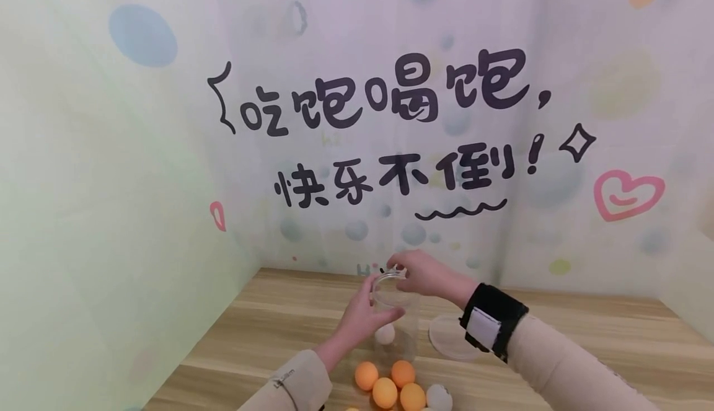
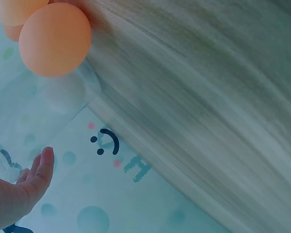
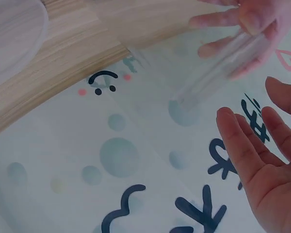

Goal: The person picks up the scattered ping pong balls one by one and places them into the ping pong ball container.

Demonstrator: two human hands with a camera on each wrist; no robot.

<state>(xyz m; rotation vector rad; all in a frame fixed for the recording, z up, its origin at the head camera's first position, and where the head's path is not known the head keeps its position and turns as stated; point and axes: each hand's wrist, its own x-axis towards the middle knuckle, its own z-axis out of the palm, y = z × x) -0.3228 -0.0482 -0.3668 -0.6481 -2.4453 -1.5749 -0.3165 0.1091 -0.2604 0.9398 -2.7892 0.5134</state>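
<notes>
A clear plastic jar (image 1: pixel 409 324) stands on the table, with a white ball (image 1: pixel 385 334) inside near its bottom. My left hand (image 1: pixel 359 315) grips the jar's upper part from the left, its thumb across the near side. Over the mouth of the jar, my right hand (image 1: pixel 428 276) has its fingertips by the rim. In the right wrist view the right hand (image 3: pixel 269 170) shows spread, lightly bent fingers with nothing between them, and the left hand (image 3: pixel 257 19) is around the jar's rim (image 3: pixel 223 68).
Several orange balls (image 1: pixel 385 393) and a white ball (image 1: pixel 439 397) lie on the wooden table (image 1: pixel 268 318) in front of the jar. A round clear lid (image 1: pixel 449 336) lies right of it. A printed curtain (image 1: pixel 362 39) stands behind.
</notes>
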